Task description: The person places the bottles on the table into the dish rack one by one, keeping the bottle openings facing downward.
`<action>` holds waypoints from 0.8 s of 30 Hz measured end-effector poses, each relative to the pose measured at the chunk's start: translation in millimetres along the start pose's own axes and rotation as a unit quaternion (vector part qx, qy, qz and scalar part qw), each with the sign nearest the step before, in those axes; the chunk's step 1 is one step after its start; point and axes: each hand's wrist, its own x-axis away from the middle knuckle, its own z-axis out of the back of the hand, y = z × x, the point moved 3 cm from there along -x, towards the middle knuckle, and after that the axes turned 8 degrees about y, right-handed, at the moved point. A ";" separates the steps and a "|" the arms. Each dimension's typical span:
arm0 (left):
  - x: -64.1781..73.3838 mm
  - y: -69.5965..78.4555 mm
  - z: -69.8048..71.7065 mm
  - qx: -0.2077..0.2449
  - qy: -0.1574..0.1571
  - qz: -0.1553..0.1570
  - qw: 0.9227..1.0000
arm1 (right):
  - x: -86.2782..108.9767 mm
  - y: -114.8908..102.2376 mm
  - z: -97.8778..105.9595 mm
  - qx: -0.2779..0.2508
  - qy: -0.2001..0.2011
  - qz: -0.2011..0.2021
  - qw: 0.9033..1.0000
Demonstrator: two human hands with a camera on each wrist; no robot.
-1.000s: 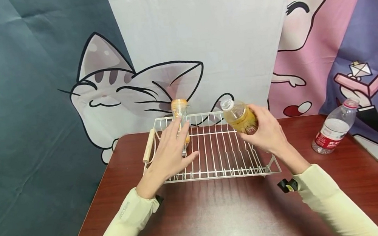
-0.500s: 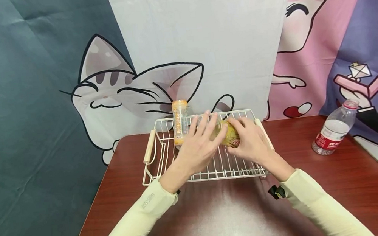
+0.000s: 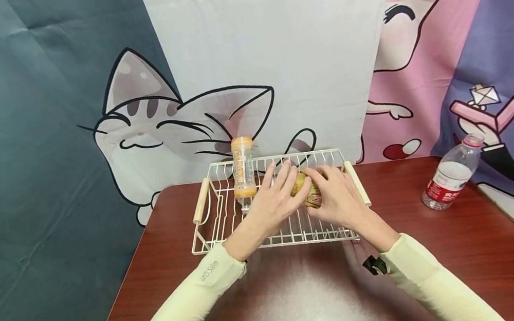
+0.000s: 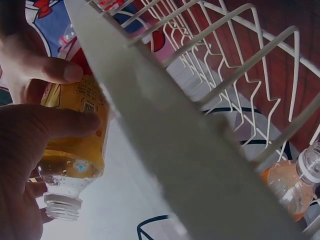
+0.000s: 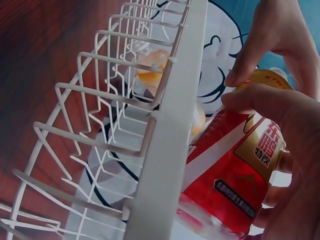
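Head view above, wrist views near rack (image 5: 172, 125)

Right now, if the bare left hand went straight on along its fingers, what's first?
Past the clear plastic bottle with the yellow-and-red label the left hand grips, probably the rear rail of the white wire rack; if it clears that, the pale printed cloth backdrop. Depth unclear.

The counter (image 3: 307, 295) at the bottom looks like smooth, shiny wood. The middle rack (image 3: 306, 242) looks like metal wire with wood handles (image 3: 202, 201). The gold-labelled bottle (image 3: 314, 198) is shiny plastic. Dull, creased cloth (image 3: 268, 35) fills the top.
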 end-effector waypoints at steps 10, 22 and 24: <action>7.3 -13.2 1.2 0.047 0.047 0.069 0.995 | 4.4 16.8 26.2 -0.053 0.036 -0.080 0.995; 12.6 -26.5 3.0 0.171 0.143 0.221 0.950 | 24.0 35.9 26.9 -0.533 0.047 -0.338 0.774; 11.3 -24.5 2.9 0.205 0.155 0.241 0.936 | 22.8 30.5 19.8 -0.581 0.046 -0.342 0.737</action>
